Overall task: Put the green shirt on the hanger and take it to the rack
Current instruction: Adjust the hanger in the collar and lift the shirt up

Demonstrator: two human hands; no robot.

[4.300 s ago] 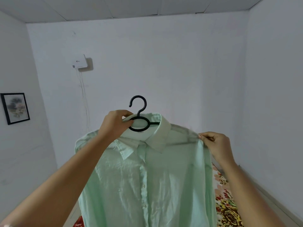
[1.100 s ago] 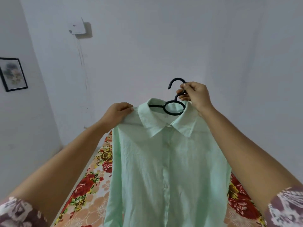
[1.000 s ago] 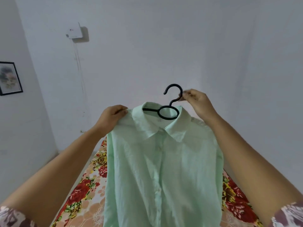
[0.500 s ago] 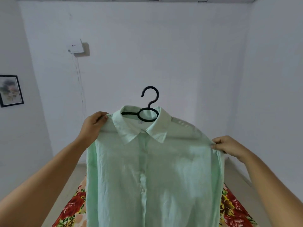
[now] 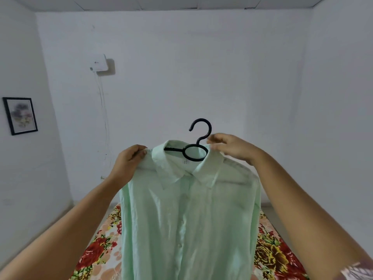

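Head view:

1. I read the green shirt (image 5: 187,219) hanging front-on at frame centre, buttoned, with its collar spread over the black hanger (image 5: 210,128). The hanger's hook and ring stand clear above the collar opening. Its arms show as ridges under the shoulder fabric.
2. Left hand (image 5: 129,160): fingers are curled over the shirt's shoulder seam just beside the collar, gripping the cloth.
3. Right hand (image 5: 232,148): it sits at the other side of the collar, with its fingertips (image 5: 212,138) at the hanger's neck. The fingers are motion-blurred, so I cannot tell whether they have closed on the hanger or the collar.
4. The shirt is held in the air above a floral bed cover (image 5: 94,251).
5. Background: a white wall box (image 5: 99,63) with a cable (image 5: 103,110) running down, and a framed picture (image 5: 20,116) on the left wall.
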